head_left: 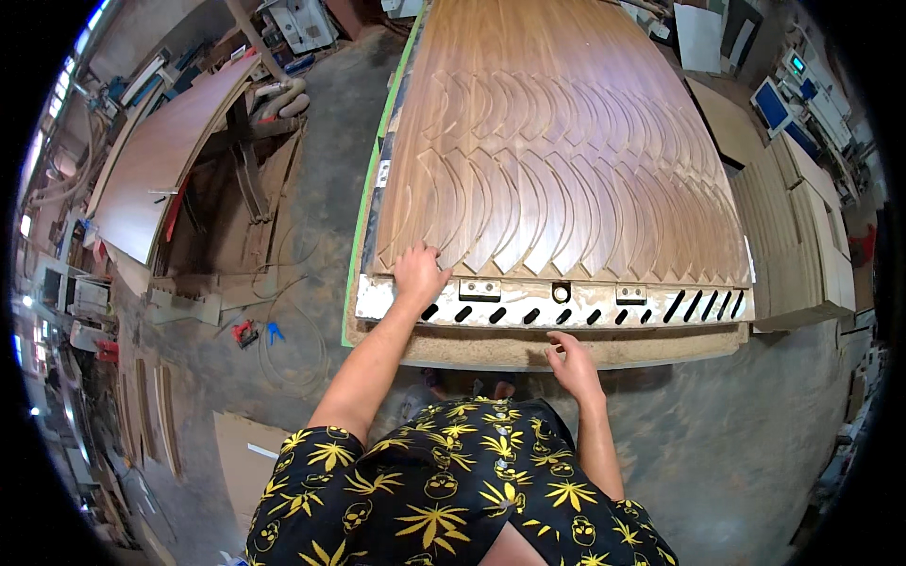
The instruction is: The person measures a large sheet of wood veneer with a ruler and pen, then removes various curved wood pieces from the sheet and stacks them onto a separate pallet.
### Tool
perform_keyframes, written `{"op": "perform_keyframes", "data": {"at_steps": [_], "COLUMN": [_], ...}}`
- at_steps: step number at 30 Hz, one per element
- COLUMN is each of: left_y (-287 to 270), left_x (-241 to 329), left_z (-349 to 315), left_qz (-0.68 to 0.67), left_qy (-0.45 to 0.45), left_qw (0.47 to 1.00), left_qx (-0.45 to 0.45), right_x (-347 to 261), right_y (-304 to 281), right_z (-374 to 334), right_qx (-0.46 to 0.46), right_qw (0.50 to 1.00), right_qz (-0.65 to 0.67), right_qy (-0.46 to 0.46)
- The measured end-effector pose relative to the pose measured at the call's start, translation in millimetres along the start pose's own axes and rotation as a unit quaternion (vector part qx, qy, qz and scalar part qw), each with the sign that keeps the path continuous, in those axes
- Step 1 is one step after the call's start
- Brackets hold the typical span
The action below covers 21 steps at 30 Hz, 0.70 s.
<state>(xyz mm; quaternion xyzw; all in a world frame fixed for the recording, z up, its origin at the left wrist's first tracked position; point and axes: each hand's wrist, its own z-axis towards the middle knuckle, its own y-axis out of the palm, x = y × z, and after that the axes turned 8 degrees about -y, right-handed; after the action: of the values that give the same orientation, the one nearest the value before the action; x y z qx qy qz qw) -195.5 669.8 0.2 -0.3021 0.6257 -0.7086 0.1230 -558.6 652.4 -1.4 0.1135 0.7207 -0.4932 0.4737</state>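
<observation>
A large wood-grain panel [528, 52] lies in front of me, cut with rows of curved, crescent-like shapes [520, 203]. At the panel's near left corner rests my left hand [421, 274], its fingers bent over the wood near the edge; whether they pinch a cut piece is hidden. My right hand [574, 367] hangs just off the near side of the table, loosely curled with thumb and fingers apart and nothing in it. Between the hands runs a whitish metal beam [510, 314] with slanted dark slots, below the panel's near edge.
A brownish, dusty ledge [651, 343] juts out below the metal beam. To the left stands a tilted pale panel [156, 179] on a frame; a red tool [244, 334] and a blue clamp-like item [275, 332] lie on the floor. Stacked boards [793, 245] stand to the right.
</observation>
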Motion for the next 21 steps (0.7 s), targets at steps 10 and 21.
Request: {"op": "perform_keyframes", "data": {"at_steps": [10, 21], "left_y": [-19, 27], "left_x": [8, -13], "left_z": [18, 37], "left_qz": [-0.207, -0.516], "left_qy": [-0.1, -0.245], "left_qw": [0.967, 0.772], "left_qx": [-0.114, -0.279], "right_x": [1, -19], "right_y": [4, 11], "right_z": [-10, -24], "right_qx": [0.016, 0.027], "right_qw": [0.999, 1.0], "right_qz": [-0.031, -0.004], "right_qy": [-0.016, 0.011]}}
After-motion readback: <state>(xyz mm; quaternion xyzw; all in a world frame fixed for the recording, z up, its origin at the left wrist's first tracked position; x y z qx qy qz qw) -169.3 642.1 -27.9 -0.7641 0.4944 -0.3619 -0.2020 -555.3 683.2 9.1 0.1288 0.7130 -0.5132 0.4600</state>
